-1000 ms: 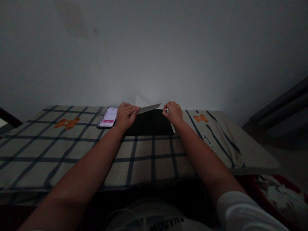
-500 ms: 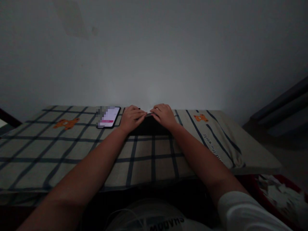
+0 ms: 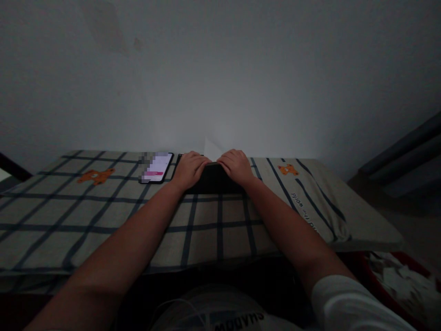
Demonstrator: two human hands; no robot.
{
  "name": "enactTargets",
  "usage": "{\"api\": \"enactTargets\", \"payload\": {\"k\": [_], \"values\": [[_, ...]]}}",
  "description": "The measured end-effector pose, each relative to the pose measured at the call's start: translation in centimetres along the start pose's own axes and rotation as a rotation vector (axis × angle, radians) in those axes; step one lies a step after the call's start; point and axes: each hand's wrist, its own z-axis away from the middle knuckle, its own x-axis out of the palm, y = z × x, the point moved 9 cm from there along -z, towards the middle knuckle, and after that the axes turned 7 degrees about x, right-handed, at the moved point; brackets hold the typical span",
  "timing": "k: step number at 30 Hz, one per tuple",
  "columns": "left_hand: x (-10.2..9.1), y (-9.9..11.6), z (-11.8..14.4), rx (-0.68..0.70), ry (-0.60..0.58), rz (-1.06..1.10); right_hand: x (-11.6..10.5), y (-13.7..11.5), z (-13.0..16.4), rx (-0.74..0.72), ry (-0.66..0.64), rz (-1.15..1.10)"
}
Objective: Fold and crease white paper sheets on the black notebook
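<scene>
A dark, box-like object point(image 3: 217, 180) stands on the cloth-covered table, close to the wall. Its front is plain black, and dim light hides what kind of thing it is. My left hand point(image 3: 190, 169) is bent over its upper left edge, fingers together and thumb on the near side. Mirroring it, my right hand point(image 3: 236, 165) curls over the upper right edge. Between and behind the hands, a thin white paper-like piece point(image 3: 212, 148) points upward. Left of my left hand lies a phone point(image 3: 157, 166) with its screen lit.
A checked tablecloth point(image 3: 113, 230) with orange bear prints covers the table. The pale wall point(image 3: 220, 82) rises right behind it. On the floor at lower right stands a red bin point(image 3: 399, 255) holding crumpled white paper. Dark grey folded material point(image 3: 406, 161) is at the right edge.
The white piece behind the hands now sticks up higher. My fingers have drawn back slightly from the middle of the dark object's top edge; the phone has stayed put.
</scene>
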Motion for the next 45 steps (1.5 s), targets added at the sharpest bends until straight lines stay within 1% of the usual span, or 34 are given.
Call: {"api": "enactTargets", "payload": {"k": [3,8,16,19,22,24,27,30,33,37,40,45], "values": [[0.0,0.0,-0.1,0.003,-0.022,0.015,0.1,0.6,0.0,0.028,0.011,-0.018],[0.1,0.6,-0.1,0.055,-0.043,0.018,0.2,1.0,0.1,0.038,0.026,-0.047],[-0.2,-0.2,-0.1,0.002,0.008,-0.026,-0.5,0.7,0.2,0.047,0.056,-0.068],[-0.2,-0.4,0.0,-0.025,0.031,-0.026,-1.2,0.5,0.2,0.065,0.113,-0.059],[-0.4,-0.5,0.1,-0.071,0.098,0.031,-1.6,0.1,0.3,0.061,0.163,-0.042],[-0.3,-0.7,0.2,-0.110,0.136,0.109,-1.3,-0.3,0.3,0.040,0.145,-0.037],[0.4,-1.3,0.4,-0.177,0.155,0.233,-0.8,-0.6,0.3,0.015,0.097,-0.036],[1.2,-2.3,0.8,-0.279,0.164,0.343,-0.6,-0.8,0.4,-0.013,0.083,-0.026],[1.6,-3.6,1.3,-0.402,0.200,0.445,-0.6,-1.1,0.5,-0.057,0.081,-0.014],[2.3,-4.7,2.0,-0.536,0.219,0.568,-0.2,-1.4,0.6,-0.060,0.050,0.001],[2.7,-5.1,2.2,-0.565,0.223,0.613,0.2,-1.6,0.7,-0.064,0.038,0.007],[2.7,-5.1,2.1,-0.534,0.214,0.646,0.6,-1.6,0.7,-0.095,0.027,-0.015]]}}
